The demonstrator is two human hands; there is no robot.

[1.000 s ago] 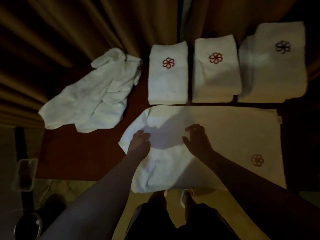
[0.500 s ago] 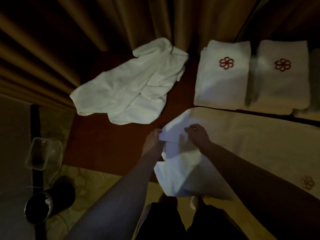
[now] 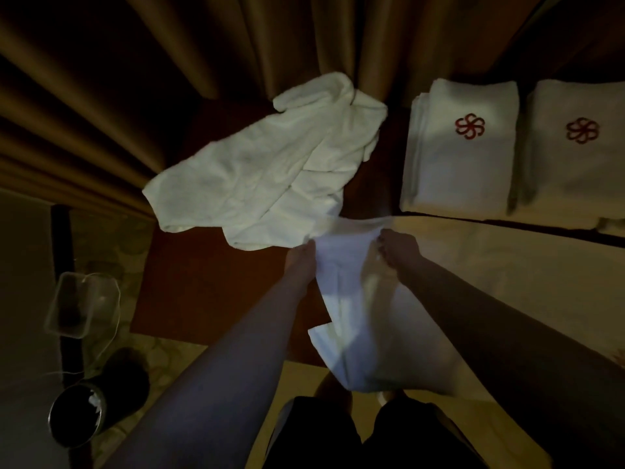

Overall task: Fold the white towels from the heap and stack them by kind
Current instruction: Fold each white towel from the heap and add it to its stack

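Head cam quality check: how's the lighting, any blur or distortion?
Head view: very dim, warm cast; curtain and floor nearly lost in shadow. Only the white towels read well: heap, folded stacks. Both hands on the held towel are dark and slightly soft, so the grip is hard to read. Wide-angle bending shows in the fanned curtain folds.

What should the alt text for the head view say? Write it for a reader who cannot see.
Seen from above in dim light, a person's left hand and right hand pinch the near end of a large white towel spread over a dark table. A crumpled heap lies to the left, and two folded stacks with red flower emblems sit behind.
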